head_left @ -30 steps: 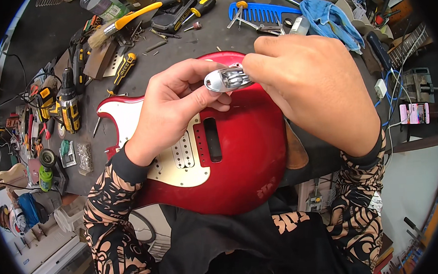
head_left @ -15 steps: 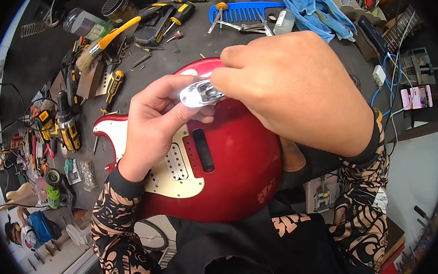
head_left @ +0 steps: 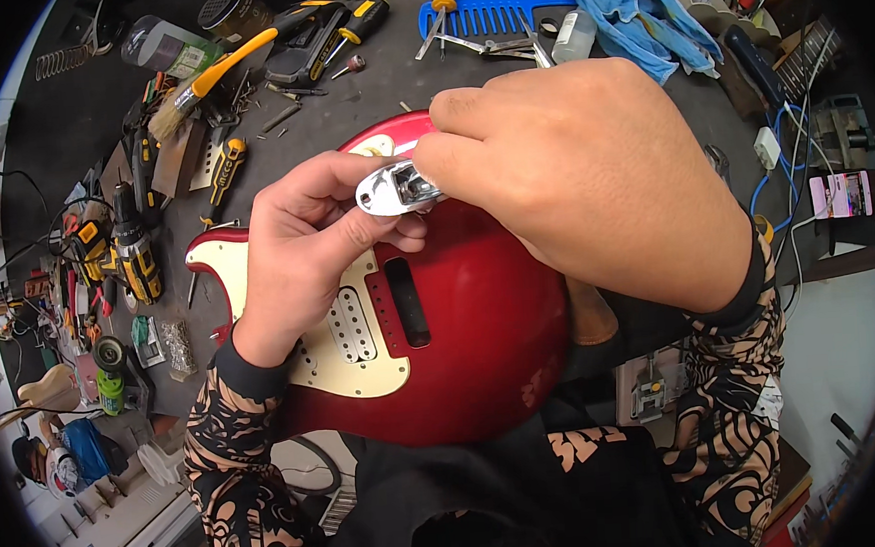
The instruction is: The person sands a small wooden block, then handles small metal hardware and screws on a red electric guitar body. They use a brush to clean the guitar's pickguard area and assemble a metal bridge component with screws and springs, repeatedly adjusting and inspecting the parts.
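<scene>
A chrome guitar jack plate (head_left: 381, 194), oval with a hole near its end and a recessed middle, is held above a red electric guitar body (head_left: 487, 341). My left hand (head_left: 295, 232) pinches it between thumb and fingers. My right hand (head_left: 586, 169) is closed at the plate's right end, fingertips pressed together there; its fingers cover that end, and whether they hold some smaller part is hidden. Below my hands, the guitar lies with its cream pickguard (head_left: 379, 379) and a white pickup (head_left: 351, 324) facing up, beside a dark slot (head_left: 406, 301).
Beyond the guitar lie a blue comb (head_left: 502, 21), a blue cloth (head_left: 632, 21), a small bottle (head_left: 573, 37) and a yellow-handled brush (head_left: 215, 77). A cordless drill (head_left: 133, 247) and several hand tools crowd the left. Cables (head_left: 796, 161) run along the right.
The jack plate has tilted slightly, so its end hole and recess show more plainly. Both hands keep nearly the same grip, and the view has shifted a little.
</scene>
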Available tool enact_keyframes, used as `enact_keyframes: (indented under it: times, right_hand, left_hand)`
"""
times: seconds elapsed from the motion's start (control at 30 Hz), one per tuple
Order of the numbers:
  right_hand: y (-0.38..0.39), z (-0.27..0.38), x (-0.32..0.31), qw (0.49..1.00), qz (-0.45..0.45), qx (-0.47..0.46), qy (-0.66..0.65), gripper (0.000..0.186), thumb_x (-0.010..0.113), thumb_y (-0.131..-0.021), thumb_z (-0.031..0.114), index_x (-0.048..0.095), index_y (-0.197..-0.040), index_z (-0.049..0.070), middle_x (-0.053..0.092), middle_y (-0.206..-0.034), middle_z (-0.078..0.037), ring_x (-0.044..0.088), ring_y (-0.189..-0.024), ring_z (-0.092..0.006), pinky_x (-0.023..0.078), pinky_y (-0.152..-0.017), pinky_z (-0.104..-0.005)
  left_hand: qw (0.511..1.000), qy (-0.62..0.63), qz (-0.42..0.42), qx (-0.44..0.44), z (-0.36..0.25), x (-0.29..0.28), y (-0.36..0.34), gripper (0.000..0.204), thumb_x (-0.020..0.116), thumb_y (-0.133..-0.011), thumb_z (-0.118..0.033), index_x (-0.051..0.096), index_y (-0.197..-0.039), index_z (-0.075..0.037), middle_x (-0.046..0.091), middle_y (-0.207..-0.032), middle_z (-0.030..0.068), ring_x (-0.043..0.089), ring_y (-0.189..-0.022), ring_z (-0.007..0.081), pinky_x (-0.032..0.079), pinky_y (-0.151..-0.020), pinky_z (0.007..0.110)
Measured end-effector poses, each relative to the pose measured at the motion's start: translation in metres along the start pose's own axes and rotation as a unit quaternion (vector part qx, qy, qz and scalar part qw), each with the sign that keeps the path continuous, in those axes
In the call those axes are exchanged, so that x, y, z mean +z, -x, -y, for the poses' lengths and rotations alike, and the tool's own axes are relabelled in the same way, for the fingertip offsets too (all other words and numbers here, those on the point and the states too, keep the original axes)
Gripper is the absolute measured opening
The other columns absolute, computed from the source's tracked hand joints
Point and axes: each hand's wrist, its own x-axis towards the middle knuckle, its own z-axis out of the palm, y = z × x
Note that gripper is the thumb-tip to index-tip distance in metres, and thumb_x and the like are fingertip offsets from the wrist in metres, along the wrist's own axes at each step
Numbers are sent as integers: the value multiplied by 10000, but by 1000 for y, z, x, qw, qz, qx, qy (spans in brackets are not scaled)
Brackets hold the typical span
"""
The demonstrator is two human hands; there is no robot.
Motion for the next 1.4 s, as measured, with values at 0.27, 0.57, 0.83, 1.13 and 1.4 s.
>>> enact_keyframes:
  times: [0.27,0.57,0.83,1.13,1.4]
  right_hand:
    - [-1,-1,7,1000,-16,-7,2,161,717,-812,109,656,-959,86,663,-900,-44,727,-828,-254,559,-654,-392]
    - [-2,-4,4,1000,1,-10,1,120,722,-841,113,682,-954,110,668,-877,-30,723,-794,-246,545,-623,-398]
    - [-2,-3,7,1000,-11,-11,-2,163,719,-826,113,706,-988,116,689,-902,-23,732,-811,-241,555,-636,-391]
    - [0,-2,2,1000,14,-4,2,190,724,-822,118,707,-1011,118,705,-930,-26,738,-832,-243,569,-659,-387]
    - [-1,-1,1,1000,11,-5,0,199,725,-812,104,702,-1009,115,707,-938,-25,731,-829,-240,568,-657,-386]
  left_hand:
    - [1000,14,11,-19,-4,-2,-1,278,743,-1033,-29,673,-1280,79,786,-1082,176,794,-917,251,669,-848,395]
    - [999,26,36,-20,-6,-3,-1,213,702,-1058,2,704,-1252,88,798,-1158,221,807,-971,242,691,-888,375]
    - [1000,3,17,-26,-7,0,0,290,733,-1040,-39,666,-1297,78,787,-1101,193,805,-931,262,677,-867,402]
    - [999,35,38,-15,-3,-5,0,228,698,-1069,-22,694,-1270,87,794,-1168,208,807,-985,243,688,-908,380]
    - [998,42,38,-14,-3,-5,-1,218,694,-1065,-8,697,-1262,86,794,-1167,210,808,-987,248,691,-903,382]
